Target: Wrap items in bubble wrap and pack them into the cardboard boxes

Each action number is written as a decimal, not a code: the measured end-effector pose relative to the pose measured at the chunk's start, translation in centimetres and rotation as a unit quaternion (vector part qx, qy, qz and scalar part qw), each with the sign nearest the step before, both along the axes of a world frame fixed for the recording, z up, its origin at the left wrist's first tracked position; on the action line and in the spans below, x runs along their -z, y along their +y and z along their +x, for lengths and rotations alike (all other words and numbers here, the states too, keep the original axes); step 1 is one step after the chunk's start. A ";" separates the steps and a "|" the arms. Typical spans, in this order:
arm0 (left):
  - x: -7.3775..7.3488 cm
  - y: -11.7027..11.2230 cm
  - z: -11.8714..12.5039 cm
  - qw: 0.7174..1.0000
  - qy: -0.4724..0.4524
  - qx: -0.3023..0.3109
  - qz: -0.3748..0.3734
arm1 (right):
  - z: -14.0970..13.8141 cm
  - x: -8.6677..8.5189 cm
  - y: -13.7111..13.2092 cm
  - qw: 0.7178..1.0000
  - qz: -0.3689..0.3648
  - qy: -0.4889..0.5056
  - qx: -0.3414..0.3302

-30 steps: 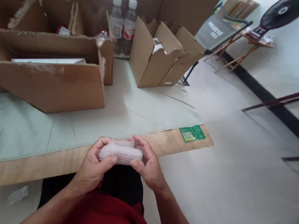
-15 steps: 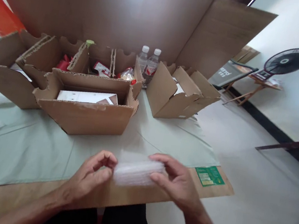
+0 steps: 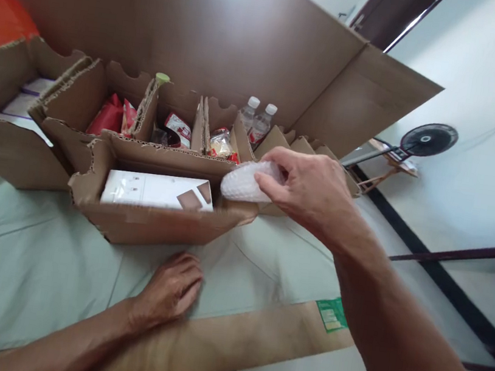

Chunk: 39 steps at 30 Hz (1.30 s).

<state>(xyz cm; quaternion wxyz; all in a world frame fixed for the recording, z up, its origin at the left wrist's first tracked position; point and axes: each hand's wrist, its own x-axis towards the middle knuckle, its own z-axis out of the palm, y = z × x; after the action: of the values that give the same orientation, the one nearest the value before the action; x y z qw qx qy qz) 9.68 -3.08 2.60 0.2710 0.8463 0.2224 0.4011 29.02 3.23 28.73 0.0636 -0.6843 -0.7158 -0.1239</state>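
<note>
Your left hand (image 3: pixel 173 288) has let go, its fingers curled together on the surface (image 3: pixel 54 281), so your right hand (image 3: pixel 310 182) alone pinches the bubble-wrapped bundle (image 3: pixel 245 184), now at the right end of the front cardboard box (image 3: pixel 163 229), near the white carton (image 3: pixel 150 189).

You have bright light, with pale glare high on the cardboard (image 3: pixel 240 6); the front box (image 3: pixel 159 226) blurs along its right rim, and the lower-right corner is dark.
</note>
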 end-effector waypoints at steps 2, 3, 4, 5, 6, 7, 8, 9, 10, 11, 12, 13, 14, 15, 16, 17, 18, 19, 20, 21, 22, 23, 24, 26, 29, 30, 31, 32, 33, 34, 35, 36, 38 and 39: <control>0.0 0.1 0.0 1.000 0.002 -0.001 -0.004 | -1.8 -1.0 0.8 0.994 -0.057 -0.089 0.017; 0.0 0.1 0.0 1.000 0.004 0.000 -0.005 | -2.7 -1.3 1.2 0.988 -0.095 -0.117 0.015; 0.0 0.2 0.0 1.000 0.007 0.001 -0.005 | -3.5 -1.3 1.6 0.981 -0.136 -0.135 0.009; 0.1 0.2 0.1 1.000 0.010 0.002 -0.005 | -4.1 -1.1 2.1 0.974 -0.173 -0.144 -0.001; 0.1 0.2 0.1 1.000 0.012 0.002 -0.005 | -4.6 -0.8 2.5 0.968 -0.204 -0.147 -0.014; 0.2 0.2 0.1 1.000 0.015 0.002 -0.005 | -4.8 -0.4 2.8 0.963 -0.228 -0.144 -0.028; 0.2 0.3 0.1 1.000 0.019 0.003 -0.006 | -4.8 0.1 3.0 0.959 -0.244 -0.137 -0.043; 0.3 0.3 0.1 1.000 0.023 0.005 -0.008 | -4.7 0.5 3.1 0.957 -0.254 -0.128 -0.055; 0.4 0.3 0.0 1.000 0.026 0.007 -0.009 | -4.6 0.9 3.2 0.956 -0.260 -0.119 -0.062; 0.4 0.3 0.0 0.999 0.030 0.009 -0.011 | -4.5 1.2 3.1 0.956 -0.263 -0.112 -0.065; 0.5 0.3 0.0 0.999 0.032 0.012 -0.013 | -4.4 1.5 3.1 0.956 -0.267 -0.106 -0.065; 0.6 0.3 0.0 0.999 0.035 0.013 -0.015 | -4.3 1.8 3.0 0.955 -0.271 -0.103 -0.066; 0.7 0.4 0.0 0.999 0.036 0.014 -0.017 | -4.4 2.0 3.0 0.953 -0.278 -0.102 -0.068; 0.7 0.4 0.0 0.999 0.039 0.015 -0.018 | -4.5 2.2 3.1 0.950 -0.286 -0.105 -0.072; 0.8 0.4 0.0 0.999 0.040 0.015 -0.020 | -4.7 2.5 3.2 0.946 -0.296 -0.108 -0.077; 0.8 0.5 0.0 0.999 0.042 0.016 -0.020 | -4.9 2.8 3.5 0.942 -0.305 -0.110 -0.081; 0.8 0.5 0.0 0.999 0.044 0.017 -0.020 | -5.0 3.1 3.7 0.939 -0.313 -0.111 -0.084; 0.8 0.5 0.0 0.999 0.044 0.017 -0.020 | -5.1 3.3 4.0 0.937 -0.320 -0.110 -0.085; 0.8 0.4 0.0 0.999 0.044 0.018 -0.019 | -5.1 3.4 4.2 0.936 -0.324 -0.105 -0.088; 0.8 0.4 0.0 0.999 0.044 0.018 -0.019 | -5.0 3.4 4.3 0.936 -0.326 -0.096 -0.091; 0.7 0.4 0.0 0.999 0.043 0.018 -0.019 | -4.8 3.3 4.2 0.938 -0.323 -0.083 -0.094; 0.7 0.4 -0.1 0.999 0.041 0.017 -0.019 | -4.5 3.0 3.9 0.943 -0.312 -0.066 -0.094; 0.6 0.4 -0.1 0.999 0.040 0.016 -0.019 | -4.2 2.6 3.4 0.951 -0.292 -0.046 -0.088; 0.5 0.4 -0.1 0.999 0.036 0.016 -0.017 | -3.2 1.6 1.8 0.972 -0.224 0.007 -0.070; 0.2 0.6 0.1 0.999 0.026 0.013 -0.013 | -1.0 1.1 -2.2 0.988 -0.078 0.122 -0.055; -0.1 0.5 0.1 1.000 0.022 0.010 -0.012 | -0.2 1.4 -3.7 0.983 -0.033 0.169 -0.057; -0.5 0.3 0.0 1.000 0.016 0.008 -0.010 | 0.7 2.1 -5.2 0.974 0.006 0.218 -0.058; -1.0 0.0 -0.3 1.000 0.009 0.006 -0.008 | 1.5 3.1 -6.6 0.962 0.035 0.264 -0.056; -1.6 -0.5 -0.9 1.000 -0.001 0.004 -0.005 | 2.3 4.4 -7.8 0.949 0.053 0.305 -0.053; -2.2 -1.1 -1.7 1.000 -0.013 0.000 -0.001 | 3.0 5.9 -8.8 0.937 0.061 0.341 -0.047; -2.8 -1.7 -2.9 1.000 -0.027 -0.014 0.002 | 3.5 7.6 -9.5 0.926 0.062 0.371 -0.040; -3.4 -2.4 -4.3 0.998 -0.041 -0.044 -0.001 | 3.8 9.2 -10.0 0.915 0.058 0.398 -0.034; -4.2 -3.2 -7.4 0.981 -0.063 -0.183 -0.021 | 3.7 12.3 -10.3 0.895 0.036 0.443 -0.033; -4.5 -3.2 -8.9 0.958 -0.069 -0.277 -0.042 | 3.3 13.5 -10.0 0.885 0.023 0.463 -0.039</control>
<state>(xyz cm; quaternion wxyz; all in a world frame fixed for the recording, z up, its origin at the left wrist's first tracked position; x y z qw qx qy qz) 0.73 -6.31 7.10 0.1990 0.7100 0.4451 0.5082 32.28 -6.82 15.18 0.4083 -0.6334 -0.6283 0.1930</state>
